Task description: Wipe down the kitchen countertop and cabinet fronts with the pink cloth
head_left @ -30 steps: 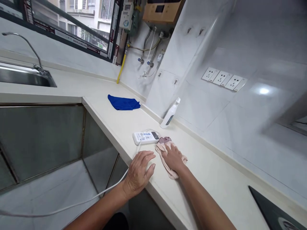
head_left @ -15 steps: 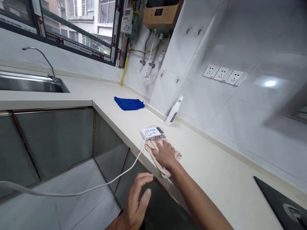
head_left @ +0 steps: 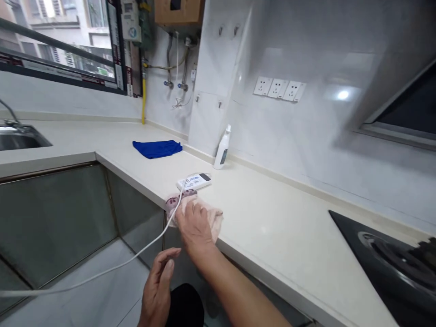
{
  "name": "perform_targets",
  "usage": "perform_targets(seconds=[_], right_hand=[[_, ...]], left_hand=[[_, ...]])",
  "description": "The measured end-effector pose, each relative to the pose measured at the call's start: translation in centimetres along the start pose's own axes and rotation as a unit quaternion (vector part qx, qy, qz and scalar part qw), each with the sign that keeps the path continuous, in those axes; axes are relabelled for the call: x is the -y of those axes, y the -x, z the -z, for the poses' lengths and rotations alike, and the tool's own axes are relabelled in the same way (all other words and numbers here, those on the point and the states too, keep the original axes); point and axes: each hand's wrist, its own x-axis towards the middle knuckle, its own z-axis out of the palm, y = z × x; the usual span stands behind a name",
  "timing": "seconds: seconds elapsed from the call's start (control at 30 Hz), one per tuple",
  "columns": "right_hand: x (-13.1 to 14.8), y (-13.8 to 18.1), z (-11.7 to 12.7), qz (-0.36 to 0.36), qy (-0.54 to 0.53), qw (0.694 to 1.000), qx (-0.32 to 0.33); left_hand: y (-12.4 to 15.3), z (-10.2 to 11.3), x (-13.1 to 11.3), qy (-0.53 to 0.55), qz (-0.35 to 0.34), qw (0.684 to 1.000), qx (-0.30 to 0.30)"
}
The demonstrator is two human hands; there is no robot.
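My right hand (head_left: 194,225) presses flat on a pale pink cloth (head_left: 211,217) at the front edge of the cream countertop (head_left: 272,218). Part of the cloth hangs over the edge. Just beyond the cloth lies a white power strip (head_left: 194,182); its white cord (head_left: 112,268) drops off the counter and runs left. My left hand (head_left: 158,286) hovers below the counter edge, fingers loosely apart, holding nothing.
A blue cloth (head_left: 157,148) lies further back on the counter. A white bottle (head_left: 222,148) stands against the tiled wall below three wall sockets (head_left: 279,88). A black cooktop (head_left: 391,261) is at right and a sink (head_left: 18,136) at far left.
My right hand has dragged the pink cloth toward the counter's front edge. My left hand has come off the counter and dropped below it. The view has swung right.
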Motion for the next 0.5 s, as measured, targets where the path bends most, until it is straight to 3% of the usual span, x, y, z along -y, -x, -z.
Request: perform_targets(seconds=[0.23, 0.4, 0.5], right_hand=[[-2.0, 6.1, -1.7, 0.044, -0.023, 0.998, -0.045], [-5.1, 11.8, 0.2, -0.003, -0.022, 0.998, -0.058], [-7.6, 16.9, 1.7, -0.047, -0.029, 0.998, -0.027]], left_hand=[[1.0, -0.1, -1.0, -0.036, 0.012, 0.998, 0.055], [1.9, -1.3, -2.2, -0.029, 0.012, 0.992, 0.121], [2.7, -2.7, -2.4, -0.02, 0.002, 0.986, 0.166]])
